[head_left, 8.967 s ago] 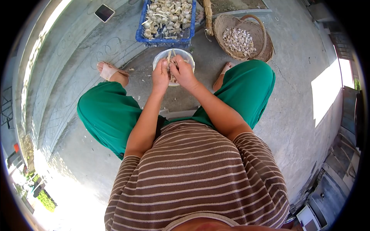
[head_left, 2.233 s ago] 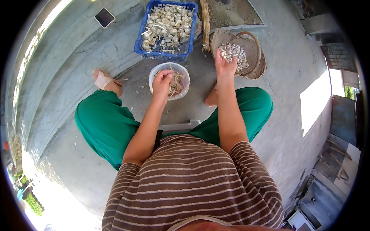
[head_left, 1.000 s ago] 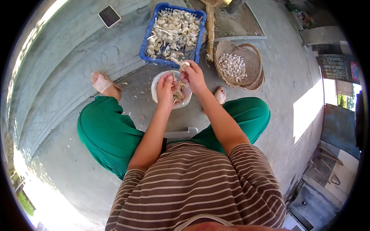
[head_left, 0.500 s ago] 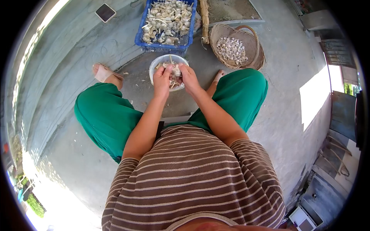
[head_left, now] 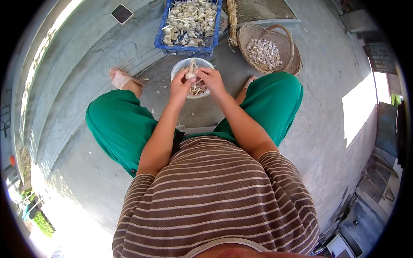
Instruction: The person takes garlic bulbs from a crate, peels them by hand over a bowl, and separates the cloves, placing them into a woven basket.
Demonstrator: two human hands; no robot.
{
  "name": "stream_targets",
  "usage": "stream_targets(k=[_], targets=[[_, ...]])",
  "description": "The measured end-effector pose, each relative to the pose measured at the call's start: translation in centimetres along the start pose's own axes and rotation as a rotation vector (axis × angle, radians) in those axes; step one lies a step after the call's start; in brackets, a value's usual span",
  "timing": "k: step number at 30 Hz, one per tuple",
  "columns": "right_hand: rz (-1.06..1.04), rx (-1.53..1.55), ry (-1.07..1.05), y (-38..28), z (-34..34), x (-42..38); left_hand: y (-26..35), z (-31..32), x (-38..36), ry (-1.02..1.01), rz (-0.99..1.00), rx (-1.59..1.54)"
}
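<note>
A pale garlic bulb with its stem pointing away from me is held between both hands, over a white bowl. My left hand grips the bulb from the left with closed fingers. From the right, my right hand pinches the same bulb between thumb and fingers. Dry skins and stem scraps lie in the bowl below, partly hidden by my hands.
Beyond the bowl stands a blue crate of garlic bulbs. A wicker basket holding loose cloves is at the right, beside a straw bundle. A dark flat object lies at the upper left.
Both hands have shifted their hold, and the bulb now shows clearly with its stem upright in view. The whole view has moved slightly, so the surroundings sit a little further right.
</note>
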State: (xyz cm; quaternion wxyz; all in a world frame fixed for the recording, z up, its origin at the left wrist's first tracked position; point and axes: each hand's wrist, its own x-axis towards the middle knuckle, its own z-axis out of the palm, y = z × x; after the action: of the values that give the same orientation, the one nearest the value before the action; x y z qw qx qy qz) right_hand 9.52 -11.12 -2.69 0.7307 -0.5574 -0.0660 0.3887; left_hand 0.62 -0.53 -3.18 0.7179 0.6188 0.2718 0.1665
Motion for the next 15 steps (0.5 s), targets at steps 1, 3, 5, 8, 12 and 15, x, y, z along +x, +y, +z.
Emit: stream_targets(k=[1,3,5,8,12,15], targets=[[-0.035,-0.085,0.002,-0.1,-0.2,0.3,0.3,0.0,0.0,-0.007,0.056,0.037],[-0.042,-0.117,-0.011,-0.2,-0.6,0.8,0.4,-0.4,0.2,-0.028,0.149,0.156],[-0.048,-0.150,-0.026,-0.1,-0.7,1.0,0.5,-0.6,0.1,-0.046,0.242,0.273],[-0.071,-0.215,-0.028,-0.2,-0.6,1.0,2.8,-0.3,-0.7,-0.089,0.190,0.548],[-0.144,-0.259,0.010,0.2,-0.4,1.4,1.2,0.0,-0.2,-0.101,0.210,0.374],[-0.118,-0.225,0.034,0.4,-0.4,1.5,-0.1,-0.5,0.3,-0.096,0.135,0.128]])
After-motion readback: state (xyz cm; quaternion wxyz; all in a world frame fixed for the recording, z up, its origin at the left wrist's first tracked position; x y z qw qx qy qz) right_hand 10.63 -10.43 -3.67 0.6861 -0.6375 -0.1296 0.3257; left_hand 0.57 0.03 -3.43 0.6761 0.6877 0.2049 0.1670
